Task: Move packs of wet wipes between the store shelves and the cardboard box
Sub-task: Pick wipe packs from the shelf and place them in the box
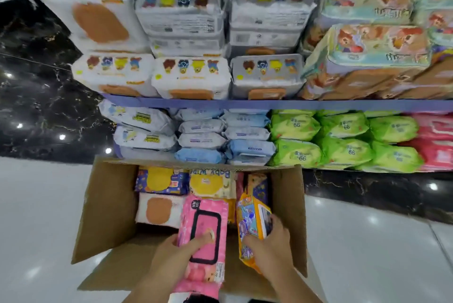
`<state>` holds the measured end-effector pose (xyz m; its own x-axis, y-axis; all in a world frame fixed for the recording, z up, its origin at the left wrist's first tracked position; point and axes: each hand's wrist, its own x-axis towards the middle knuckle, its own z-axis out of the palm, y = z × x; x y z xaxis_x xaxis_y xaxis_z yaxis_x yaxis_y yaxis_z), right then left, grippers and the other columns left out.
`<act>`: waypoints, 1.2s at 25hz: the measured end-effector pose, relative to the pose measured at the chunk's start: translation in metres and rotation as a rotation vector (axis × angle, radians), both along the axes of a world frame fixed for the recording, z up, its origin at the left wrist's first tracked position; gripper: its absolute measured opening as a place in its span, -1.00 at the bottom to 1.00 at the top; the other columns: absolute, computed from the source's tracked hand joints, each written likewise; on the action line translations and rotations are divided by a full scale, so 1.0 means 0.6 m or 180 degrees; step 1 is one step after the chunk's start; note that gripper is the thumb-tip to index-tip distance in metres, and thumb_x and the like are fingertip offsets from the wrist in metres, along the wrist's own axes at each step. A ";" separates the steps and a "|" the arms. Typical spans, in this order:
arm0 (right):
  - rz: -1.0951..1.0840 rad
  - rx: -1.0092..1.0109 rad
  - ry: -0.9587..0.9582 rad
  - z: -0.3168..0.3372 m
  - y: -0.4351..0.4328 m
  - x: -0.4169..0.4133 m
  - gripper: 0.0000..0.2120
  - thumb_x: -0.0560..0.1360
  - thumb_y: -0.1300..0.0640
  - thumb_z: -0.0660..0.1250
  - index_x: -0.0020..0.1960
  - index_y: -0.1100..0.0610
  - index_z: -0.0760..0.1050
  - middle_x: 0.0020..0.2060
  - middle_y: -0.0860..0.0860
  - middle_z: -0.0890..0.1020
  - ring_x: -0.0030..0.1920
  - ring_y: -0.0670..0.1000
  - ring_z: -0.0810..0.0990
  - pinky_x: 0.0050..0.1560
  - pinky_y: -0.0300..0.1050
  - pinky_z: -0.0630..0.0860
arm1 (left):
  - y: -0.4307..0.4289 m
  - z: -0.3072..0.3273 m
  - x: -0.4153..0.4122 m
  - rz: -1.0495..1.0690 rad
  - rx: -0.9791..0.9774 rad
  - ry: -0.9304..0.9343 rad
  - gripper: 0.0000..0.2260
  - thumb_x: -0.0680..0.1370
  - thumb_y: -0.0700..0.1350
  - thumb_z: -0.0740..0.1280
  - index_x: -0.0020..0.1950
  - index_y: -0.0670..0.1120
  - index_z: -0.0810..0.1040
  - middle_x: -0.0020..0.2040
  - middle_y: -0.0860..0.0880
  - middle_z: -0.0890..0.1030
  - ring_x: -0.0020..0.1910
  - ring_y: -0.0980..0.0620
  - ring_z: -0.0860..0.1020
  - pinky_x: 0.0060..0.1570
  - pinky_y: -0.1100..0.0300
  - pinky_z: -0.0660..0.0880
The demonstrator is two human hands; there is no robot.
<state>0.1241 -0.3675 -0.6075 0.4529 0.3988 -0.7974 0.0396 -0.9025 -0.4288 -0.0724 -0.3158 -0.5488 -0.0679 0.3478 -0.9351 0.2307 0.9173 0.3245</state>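
Left hand grips the pink pack at its near-left edge, thumb pressed on the black-framed lid, fingers passing under the pack and out of sight. The pack lies lid-up over the near half of the cardboard box, its near end overhanging the box's near rim. Right hand is clamped round the orange pack, fingers wrapped over its right edge; this pack stands on its side near the box's right wall. Judgement: one pack per hand, each taken by a long edge so both can lift together; going in or coming out cannot be told. Toward the box's far wall: a white pack with brown lid, a blue-and-yellow pack. Flaps stand open, presumably for access. Just beyond the far wall, the store shelves: blue and white packs low, green packs rightward. Box sits on glossy white floor tiles; black marble-look flooring beyond the box, reflecting lights.
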 end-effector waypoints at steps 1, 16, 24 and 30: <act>0.0001 0.0019 -0.0121 -0.034 0.010 0.004 -0.14 0.30 0.05 0.57 0.49 0.04 0.24 0.14 0.02 0.34 0.02 0.01 0.52 0.13 0.00 0.57 | 0.003 -0.029 0.005 -0.0042 0.0004 -0.0020 -0.26 0.06 0.24 0.70 0.15 -0.02 0.67 -0.07 0.00 0.76 -0.08 -0.03 0.73 -0.04 0.06 0.60; 0.0307 0.0677 -0.0704 -0.245 0.031 0.031 -0.58 0.53 -0.03 0.37 0.36 0.05 0.46 0.34 0.08 0.50 0.32 0.11 0.48 0.36 0.02 0.41 | 0.013 -0.239 0.023 0.0320 -0.0002 -0.0565 -0.55 0.35 0.07 0.58 0.20 -0.02 0.66 0.00 -0.07 0.76 -0.02 -0.09 0.74 0.11 -0.06 0.62; 0.0268 0.0655 0.1267 -0.130 0.021 -0.031 -0.62 0.43 0.04 0.53 0.16 -0.20 0.48 -0.01 -0.16 0.69 0.00 -0.09 0.70 -0.06 -0.08 0.67 | -0.023 -0.234 0.066 0.1874 -0.0560 -0.1486 -0.65 0.64 0.01 0.31 0.35 -0.15 0.54 0.15 -0.24 0.70 0.11 -0.24 0.69 0.07 -0.19 0.62; 0.1098 0.0824 0.0348 -0.259 0.062 -0.052 -0.46 0.44 0.21 0.51 0.26 -0.19 0.40 0.22 -0.14 0.52 0.22 -0.13 0.56 0.12 -0.14 0.62 | -0.024 -0.337 0.080 0.2845 -0.0480 -0.0829 -0.72 0.66 -0.10 0.29 0.27 -0.26 0.57 0.03 -0.26 0.72 -0.04 -0.13 0.71 -0.19 0.08 0.70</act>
<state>0.0930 -0.3306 -0.7627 0.1768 0.7045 -0.6873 0.2616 -0.7068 -0.6573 -0.0245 -0.3302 -0.7513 -0.0337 0.1420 -0.9893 -0.6417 0.7558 0.1303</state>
